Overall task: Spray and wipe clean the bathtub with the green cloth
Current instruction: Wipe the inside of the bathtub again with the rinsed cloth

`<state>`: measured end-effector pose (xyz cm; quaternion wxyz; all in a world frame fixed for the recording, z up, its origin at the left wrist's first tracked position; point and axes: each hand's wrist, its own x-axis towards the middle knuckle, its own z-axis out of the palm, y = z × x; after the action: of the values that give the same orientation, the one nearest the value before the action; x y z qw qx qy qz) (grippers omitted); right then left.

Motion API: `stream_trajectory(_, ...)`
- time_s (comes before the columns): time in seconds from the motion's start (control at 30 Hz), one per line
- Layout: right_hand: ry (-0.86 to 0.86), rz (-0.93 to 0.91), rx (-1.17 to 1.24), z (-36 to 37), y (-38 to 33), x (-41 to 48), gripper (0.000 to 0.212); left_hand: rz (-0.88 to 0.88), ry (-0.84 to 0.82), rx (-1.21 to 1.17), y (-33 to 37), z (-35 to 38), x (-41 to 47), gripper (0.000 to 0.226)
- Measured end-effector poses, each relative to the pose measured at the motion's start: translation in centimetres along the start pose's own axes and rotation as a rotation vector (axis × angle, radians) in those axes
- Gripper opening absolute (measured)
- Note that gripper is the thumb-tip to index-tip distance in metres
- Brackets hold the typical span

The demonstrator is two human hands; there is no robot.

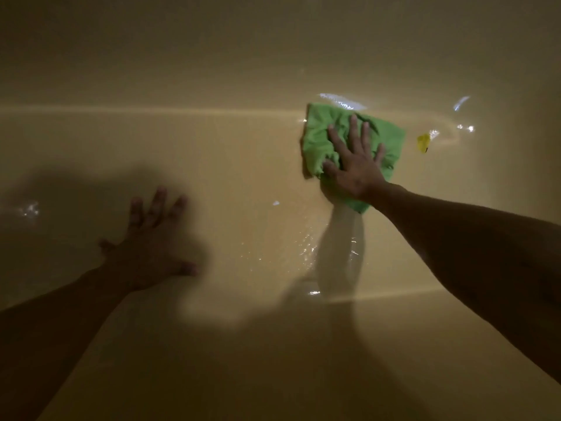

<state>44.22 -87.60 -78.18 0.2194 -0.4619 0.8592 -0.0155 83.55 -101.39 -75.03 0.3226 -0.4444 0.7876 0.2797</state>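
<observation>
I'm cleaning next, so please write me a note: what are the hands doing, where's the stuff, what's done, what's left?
Left hand: open, fingers spread on the tub, holding nothing.
Right hand: open, pressing flat on the crumpled green cloth.
Translucent plastic spray bottle: in the beige bathtub, just nearer than the cloth, top hidden.
Done: wet shine near the bottle suggests spraying.
Left: wiping the rest, probably; a small yellow scrap sits right of the cloth.
</observation>
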Motion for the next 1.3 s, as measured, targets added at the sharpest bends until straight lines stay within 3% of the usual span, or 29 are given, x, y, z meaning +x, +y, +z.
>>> stream_trajectory(0.2, -0.115, -0.413, -0.003, 2.8, -4.2, -3.8, 0.068, 0.029, -0.039, -0.023, -1.5, -0.5, -0.4, 0.136)
stream_trajectory(0.3, -0.183, -0.502, 0.006, 4.0, -2.4, -9.1, 0.065, 0.035, -0.064, -0.027, -3.3, -0.4, -1.0, 0.138)
stream_trajectory(0.4, -0.190, -0.410, 0.046, 4.0, 2.0, -14.0, 0.064, 0.071, -0.094, -0.015, -7.7, 0.9, -1.1, 0.147)
stream_trajectory(0.57, -0.129, -0.025, 0.164, 3.7, 4.6, -17.2, 0.075, 0.085, -0.143, 0.049, -13.4, 1.3, -3.4, 0.170)
stream_trajectory(0.7, -0.083, 0.101, 0.217, 4.7, -0.6, -16.1, 0.073, 0.135, -0.130, 0.096, -15.0, 1.8, -2.6, 0.169)
stream_trajectory(1.07, -0.121, -0.197, 0.223, 9.8, -19.9, -12.9, 0.076, 0.107, -0.106, -0.067, -18.1, 2.0, -2.7, 0.151)
stream_trajectory(1.3, -0.046, -0.133, 0.313, 11.5, -31.8, -8.6, 0.079, 0.013, -0.073, -0.116, -20.2, 0.7, -3.6, 0.149)
